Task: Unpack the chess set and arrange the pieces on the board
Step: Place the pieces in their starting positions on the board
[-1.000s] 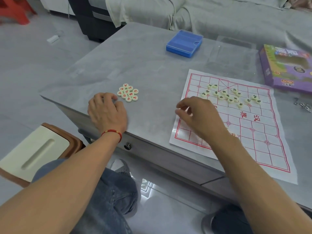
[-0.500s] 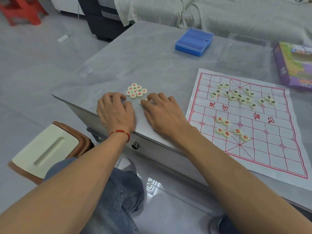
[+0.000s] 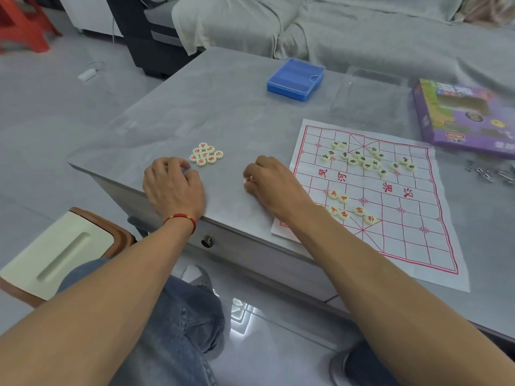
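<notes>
So the right hand (image 3: pixel 271 183) sits on the grey table (image 3: pixel 228 112) just left of the paper xiangqi board (image 3: pixel 373 201), fingers curled in tight around a cream piece (image 3: pixel 247 179) that peeks out at the fingertips. Can't read its character from here. The left hand (image 3: pixel 174 185) rests further left of the board, knuckles up and fingers bent, right next to the small cluster of red-lettered pieces (image 3: pixel 206 154); can't tell if it's actually holding one. On the board, the dark-lettered pieces (image 3: pixel 365 160) are scattered across the far half, and six red-lettered ones (image 3: pixel 349 207) sit on the near half, close to the right wrist. Beyond the board's far left corner lies a blue plastic case (image 3: pixel 296 78).
</notes>
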`<state>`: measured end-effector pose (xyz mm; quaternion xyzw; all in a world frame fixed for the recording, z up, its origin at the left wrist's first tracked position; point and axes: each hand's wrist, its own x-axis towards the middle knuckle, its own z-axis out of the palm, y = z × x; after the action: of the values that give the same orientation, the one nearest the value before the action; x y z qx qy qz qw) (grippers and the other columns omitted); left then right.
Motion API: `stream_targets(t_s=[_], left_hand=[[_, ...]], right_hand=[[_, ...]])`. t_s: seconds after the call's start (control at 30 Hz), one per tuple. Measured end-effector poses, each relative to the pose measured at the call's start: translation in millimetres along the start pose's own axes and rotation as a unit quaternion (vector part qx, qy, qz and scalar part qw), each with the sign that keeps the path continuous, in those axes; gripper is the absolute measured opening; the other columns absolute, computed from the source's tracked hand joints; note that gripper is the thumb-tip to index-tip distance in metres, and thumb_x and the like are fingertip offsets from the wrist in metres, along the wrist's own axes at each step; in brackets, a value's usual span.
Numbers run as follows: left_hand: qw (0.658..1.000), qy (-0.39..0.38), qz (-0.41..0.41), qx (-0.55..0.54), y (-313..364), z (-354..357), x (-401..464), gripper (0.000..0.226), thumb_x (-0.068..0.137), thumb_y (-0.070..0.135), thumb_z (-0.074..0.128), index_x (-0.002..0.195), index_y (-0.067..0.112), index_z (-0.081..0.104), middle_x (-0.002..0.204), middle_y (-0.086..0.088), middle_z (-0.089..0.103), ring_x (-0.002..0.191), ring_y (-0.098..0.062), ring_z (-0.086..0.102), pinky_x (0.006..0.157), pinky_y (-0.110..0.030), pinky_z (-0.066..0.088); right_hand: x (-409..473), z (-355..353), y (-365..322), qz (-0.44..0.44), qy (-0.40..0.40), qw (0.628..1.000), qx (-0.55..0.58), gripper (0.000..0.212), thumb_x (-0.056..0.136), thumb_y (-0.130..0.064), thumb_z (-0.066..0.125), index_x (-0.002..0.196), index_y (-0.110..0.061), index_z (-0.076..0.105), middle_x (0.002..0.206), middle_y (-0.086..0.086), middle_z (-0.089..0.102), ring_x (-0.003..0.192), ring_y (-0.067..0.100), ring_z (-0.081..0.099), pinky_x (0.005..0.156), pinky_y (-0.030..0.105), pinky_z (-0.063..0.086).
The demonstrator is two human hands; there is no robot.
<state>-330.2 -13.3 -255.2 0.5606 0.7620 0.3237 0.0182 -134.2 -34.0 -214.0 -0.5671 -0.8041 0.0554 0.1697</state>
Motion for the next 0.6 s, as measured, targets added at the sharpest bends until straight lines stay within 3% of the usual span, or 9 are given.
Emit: stream_targets(t_s=[0.1,0.23,0.33,0.47,0.6], left_hand=[[1.0,0.001,-0.002,0.001,-1,1,0,0.021,0.091,0.024,0.049,0.106,0.021,0.064,0.118,-0.005,0.053,0.119,-0.027,0.044,0.1,-0.041,0.038],[1.0,0.005,-0.005,0.004,0,0,0,0.023,0.091,0.024,0.048,0.107,0.02,0.064,0.12,-0.006,0.054,0.12,-0.029,0.044,0.101,-0.041,0.036],[1.0,0.003,-0.007,0.008,2,-2,-1,0.024,0.091,0.024,0.048,0.108,0.019,0.065,0.121,-0.008,0.054,0.122,-0.03,0.043,0.101,-0.041,0.034],[1.0,0.001,-0.008,0.008,4,-2,-1,0.025,0.094,0.025,0.045,0.108,0.018,0.064,0.121,-0.009,0.055,0.12,-0.031,0.044,0.1,-0.041,0.035],[1.0,0.007,-0.013,0.006,4,-1,0,0.026,0.095,0.027,0.042,0.105,0.017,0.064,0.118,-0.008,0.055,0.117,-0.03,0.045,0.098,-0.041,0.036]], right_hand=[[-32,-26,23,0.023,0.052,0.997,0.05,0.019,0.097,-0.019,0.062,0.112,-0.01,0.069,0.105,0.005,0.062,0.097,0.02,0.055,0.082,0.031,0.046],[-83,-66,83,0.146,0.08,0.985,0.031,0.023,0.096,-0.025,0.066,0.116,-0.016,0.07,0.101,-0.003,0.062,0.088,0.011,0.057,0.082,0.023,0.045],[-108,-82,114,0.216,0.057,0.975,-0.001,0.025,0.095,-0.027,0.067,0.118,-0.016,0.07,0.097,-0.006,0.059,0.084,0.011,0.056,0.081,0.027,0.047],[-119,-92,120,0.24,0.004,0.971,0.013,0.027,0.095,-0.03,0.067,0.117,-0.015,0.071,0.098,-0.003,0.064,0.084,0.011,0.057,0.078,0.027,0.041],[-102,-98,107,0.261,0.124,0.955,0.07,0.024,0.1,-0.028,0.059,0.112,-0.013,0.074,0.106,0.002,0.072,0.086,0.012,0.059,0.081,0.024,0.043]])
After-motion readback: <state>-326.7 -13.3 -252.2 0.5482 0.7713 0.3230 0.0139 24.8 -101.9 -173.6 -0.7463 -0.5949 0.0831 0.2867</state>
